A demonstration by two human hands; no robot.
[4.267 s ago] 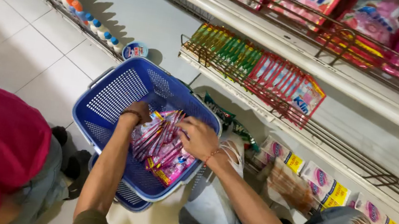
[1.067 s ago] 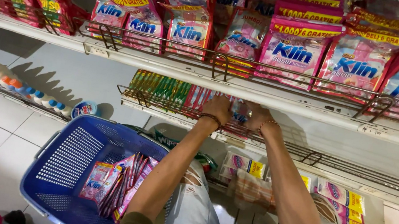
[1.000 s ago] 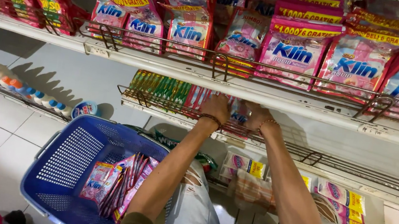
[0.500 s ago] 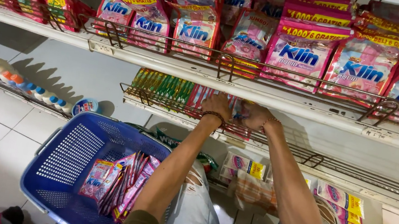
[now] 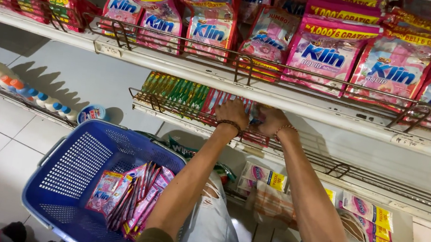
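Both hands up at the middle shelf (image 5: 306, 114), centre of the frame. Left hand (image 5: 232, 113), beaded bracelet on the wrist, pressed fingers-first into the row of red sachets (image 5: 223, 102) standing behind the wire rail; fingers hidden among the packs, so cannot tell whether clenched on anything. Right hand (image 5: 273, 121), also wearing a wrist band, just beside it to the right, curled over the same row with fingertips buried between sachets; grip likewise not readable. Green sachets (image 5: 172, 88) lined up left of the red ones, untouched.

Lower left: blue plastic basket (image 5: 79, 169) on the tiled floor, holding a loose bundle of pink sachets (image 5: 133, 196) towards its right side, close under the left forearm. Above, across the upper frame: large pink refill pouches (image 5: 326, 55) standing on the top shelf. Far left: row of white bottles with blue caps (image 5: 12, 88). Below the arms: small pink-and-yellow packets (image 5: 369, 210) on the lowest shelf.
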